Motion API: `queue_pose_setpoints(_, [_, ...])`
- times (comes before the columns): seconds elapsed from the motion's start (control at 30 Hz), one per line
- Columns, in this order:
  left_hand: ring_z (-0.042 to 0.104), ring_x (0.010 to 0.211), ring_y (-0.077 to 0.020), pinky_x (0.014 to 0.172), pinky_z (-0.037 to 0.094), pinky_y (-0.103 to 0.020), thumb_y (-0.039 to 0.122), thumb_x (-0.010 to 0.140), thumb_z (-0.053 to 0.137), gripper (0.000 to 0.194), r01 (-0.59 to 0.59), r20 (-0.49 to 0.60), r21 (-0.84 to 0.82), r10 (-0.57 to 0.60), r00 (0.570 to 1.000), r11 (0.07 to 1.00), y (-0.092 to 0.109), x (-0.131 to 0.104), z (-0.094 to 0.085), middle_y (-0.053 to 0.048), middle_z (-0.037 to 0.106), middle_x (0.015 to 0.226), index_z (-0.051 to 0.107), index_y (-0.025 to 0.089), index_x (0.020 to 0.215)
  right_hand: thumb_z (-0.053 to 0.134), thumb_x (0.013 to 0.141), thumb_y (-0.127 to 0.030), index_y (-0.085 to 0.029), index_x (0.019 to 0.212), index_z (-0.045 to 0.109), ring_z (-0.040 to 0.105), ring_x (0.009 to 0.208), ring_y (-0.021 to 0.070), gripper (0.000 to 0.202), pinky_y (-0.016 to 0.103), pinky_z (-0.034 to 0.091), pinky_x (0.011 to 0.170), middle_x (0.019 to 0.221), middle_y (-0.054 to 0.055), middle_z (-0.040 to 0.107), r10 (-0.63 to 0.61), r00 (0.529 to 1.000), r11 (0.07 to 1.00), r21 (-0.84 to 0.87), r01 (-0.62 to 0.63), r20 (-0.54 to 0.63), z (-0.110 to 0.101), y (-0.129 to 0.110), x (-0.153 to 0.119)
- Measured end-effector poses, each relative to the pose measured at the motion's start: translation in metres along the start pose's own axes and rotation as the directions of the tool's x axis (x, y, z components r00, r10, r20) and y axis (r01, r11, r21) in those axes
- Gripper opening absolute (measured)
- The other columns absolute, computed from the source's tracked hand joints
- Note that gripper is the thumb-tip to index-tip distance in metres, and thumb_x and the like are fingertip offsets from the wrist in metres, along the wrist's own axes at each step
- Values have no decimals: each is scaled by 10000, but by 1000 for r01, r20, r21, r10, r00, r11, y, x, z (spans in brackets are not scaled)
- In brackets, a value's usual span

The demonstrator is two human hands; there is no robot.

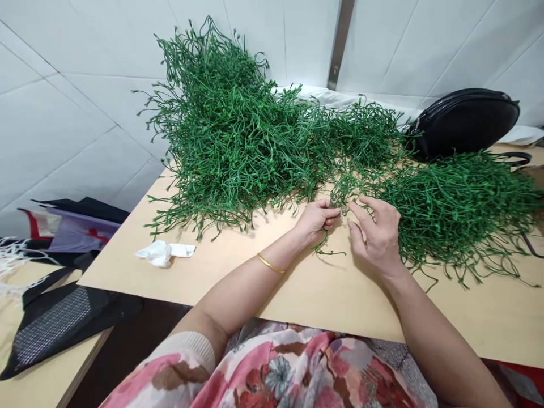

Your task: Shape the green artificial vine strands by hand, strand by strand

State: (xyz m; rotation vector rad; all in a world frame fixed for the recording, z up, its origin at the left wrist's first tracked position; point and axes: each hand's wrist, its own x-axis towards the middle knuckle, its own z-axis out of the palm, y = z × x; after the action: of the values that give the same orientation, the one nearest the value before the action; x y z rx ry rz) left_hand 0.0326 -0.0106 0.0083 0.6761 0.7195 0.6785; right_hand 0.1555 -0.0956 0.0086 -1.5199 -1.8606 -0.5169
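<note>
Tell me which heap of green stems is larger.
The left heap, piled beyond the left hand; the right heap, beside the right hand, is visibly smaller.

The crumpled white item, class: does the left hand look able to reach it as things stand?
Probably yes: bare tabletop leaves the way from the left hand to the crumpled white item open, though that hand appears to pinch a green stem it might need to release first.
</note>
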Motion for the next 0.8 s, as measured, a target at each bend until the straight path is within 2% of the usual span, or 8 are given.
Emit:
queue_pose_setpoints(0.1, [306,367,5,389,139,-136,17,636,608,249,-19,14,-1,19,1000,1000,-2,0,0,39,464,507,396,140,588,536,776,-217,-242,1142,549,448,1060,262,366,437,343,881,1138,90,552,24,999,999,-32,-23,43,4,5,0])
queue_pose_setpoints(0.2, [306,373,6,390,150,-135,2,641,593,234,-14,36,-2,14,999,1000,-3,1,0,26,480,516,408,130,576,541,778,-248,-224,1044,601,427,1028,266,274,423,337,842,1081,87,557,65,989,996,-74,-55,134,8,10,-2])
queue_pose_setpoints(0.33, [311,371,1,379,168,-126,2,667,581,234,46,51,-39,-44,998,998,0,3,-2,34,448,493,411,127,566,527,801,-256,-207,842,624,424,953,237,117,386,325,785,959,67,582,106,974,994,-59,-96,198,12,11,-3])
queue_pose_setpoints(0.43, [310,372,4,369,191,-113,-13,711,530,212,105,45,-128,-100,994,986,3,5,-4,28,461,507,418,121,590,504,829,-255,-199,764,594,432,889,209,124,369,308,774,849,42,595,66,971,998,-20,-63,229,13,9,-2])
queue_pose_setpoints(0.5, [307,377,10,363,204,-107,-16,748,485,187,136,57,-185,-128,990,973,4,7,-6,5,503,546,437,110,618,493,841,-256,-194,748,580,436,864,199,142,363,302,770,820,34,595,56,971,998,-8,-55,233,14,8,-1])
queue_pose_setpoints(0.63, [299,379,17,357,228,-105,0,787,455,153,161,111,-262,-136,984,952,6,10,-10,-28,568,623,459,101,671,487,852,-255,-194,729,567,452,831,185,159,346,304,766,770,21,591,112,968,992,25,-120,223,15,10,0])
queue_pose_setpoints(0.8, [292,373,12,353,215,-105,1,783,461,193,116,99,-259,-93,991,959,6,11,-11,-28,590,640,397,130,654,494,841,-267,-190,786,581,486,838,192,129,342,326,766,801,40,604,148,971,984,71,-163,186,15,10,-1])
